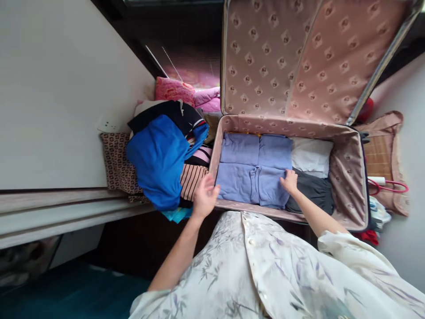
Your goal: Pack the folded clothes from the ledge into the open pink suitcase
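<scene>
My right hand (289,181) lies flat, fingers together and gripping nothing, pressing on the folded lavender garment (254,170), at that garment's 3 o'clock edge. My left hand (205,195) hovers with fingers spread apart and empty, just off the near-left rim of the suitcase (348,177), at 9 o'clock from the lavender garment. That garment fills the left half of the open suitcase; at its 3 o'clock lie a dark grey garment (314,192) near me and a white folded piece (312,155) beyond it. The patterned lid (299,57) stands open at 12 o'clock. At 9 o'clock of the case a pile of clothes, topped by a bright blue garment (159,159), sits beside striped fabric (192,179) and a pink cushion (174,91)
</scene>
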Tool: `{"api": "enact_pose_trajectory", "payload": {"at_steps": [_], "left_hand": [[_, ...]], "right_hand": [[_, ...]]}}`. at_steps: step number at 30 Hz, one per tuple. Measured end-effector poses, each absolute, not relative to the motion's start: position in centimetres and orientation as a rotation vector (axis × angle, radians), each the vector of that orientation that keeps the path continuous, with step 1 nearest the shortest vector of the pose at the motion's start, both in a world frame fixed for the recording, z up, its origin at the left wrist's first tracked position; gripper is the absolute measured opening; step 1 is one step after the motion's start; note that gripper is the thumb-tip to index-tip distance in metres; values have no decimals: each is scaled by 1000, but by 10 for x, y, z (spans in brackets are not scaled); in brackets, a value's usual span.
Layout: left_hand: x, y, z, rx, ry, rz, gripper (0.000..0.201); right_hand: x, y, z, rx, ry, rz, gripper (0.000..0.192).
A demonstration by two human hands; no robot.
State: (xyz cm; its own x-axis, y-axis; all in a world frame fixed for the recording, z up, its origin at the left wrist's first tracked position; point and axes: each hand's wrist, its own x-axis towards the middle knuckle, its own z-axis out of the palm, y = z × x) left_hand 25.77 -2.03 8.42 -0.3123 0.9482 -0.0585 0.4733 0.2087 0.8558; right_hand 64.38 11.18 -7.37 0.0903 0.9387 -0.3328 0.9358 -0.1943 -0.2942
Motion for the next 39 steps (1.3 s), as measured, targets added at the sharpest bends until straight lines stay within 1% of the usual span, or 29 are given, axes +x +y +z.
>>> {"api": "enact_pose_trajectory", "payload": {"at_steps": [1,3,5,7,10,12,14,16,18,20,22,25,27,28,30,31,32,35,37,39], "left_hand": [[278,-12,68,1217,1759,924,55],[318,8,38,1134,1650,662,53],[352,32,13,1261,1628,427,55],[380,55,-3,1469,1601,284,61],[410,82,-16,1672,1577,222,73],[423,93,-21,1735,1597,221,81],[428,98,-24,1774,1604,224,83],[427,100,-24,1761,1584,200,71],[420,103,-18,1704,1561,202,49],[411,113,-6,1637,1523,276,30],[402,131,10,1603,1490,421,23],[390,171,31,1551,1636,680,30],[382,192,37,1512,1863,779,42],[378,197,36,1510,1975,760,47],[370,193,28,1550,2127,562,53],[368,183,21,1576,2152,410,53],[366,170,13,1590,2146,249,52],[367,124,-13,1538,2055,-176,54],[369,99,-28,1490,1997,-362,66],[370,85,-38,1488,1959,-456,82]], "right_hand": [[655,109,-75,-2339,-2007,709,61],[667,108,-74,-2340,-2121,716,64],[668,113,-68,-2308,-2295,725,64],[664,123,-60,-2274,-2437,728,58],[662,132,-47,-2165,-2526,799,41],[665,127,-39,-1996,-2570,900,37],[670,115,-31,-1770,-2584,1041,36],[676,102,-21,-1559,-2469,1218,31],[682,97,-7,-1411,-2233,1351,25],[686,107,9,-1334,-2001,1403,23],[690,134,25,-1313,-1862,1406,25],[693,198,39,-1440,-1779,1308,36],[693,241,37,-1650,-1796,1096,51],[691,258,33,-1760,-1805,970,62],[686,279,20,-1898,-1855,757,76],[681,280,11,-1904,-1907,698,76],[676,276,2,-1868,-1978,674,71],[651,236,-27,-1632,-2246,727,45],[628,198,-42,-1496,-2366,875,35],[603,165,-54,-1435,-2430,1022,35]]}}
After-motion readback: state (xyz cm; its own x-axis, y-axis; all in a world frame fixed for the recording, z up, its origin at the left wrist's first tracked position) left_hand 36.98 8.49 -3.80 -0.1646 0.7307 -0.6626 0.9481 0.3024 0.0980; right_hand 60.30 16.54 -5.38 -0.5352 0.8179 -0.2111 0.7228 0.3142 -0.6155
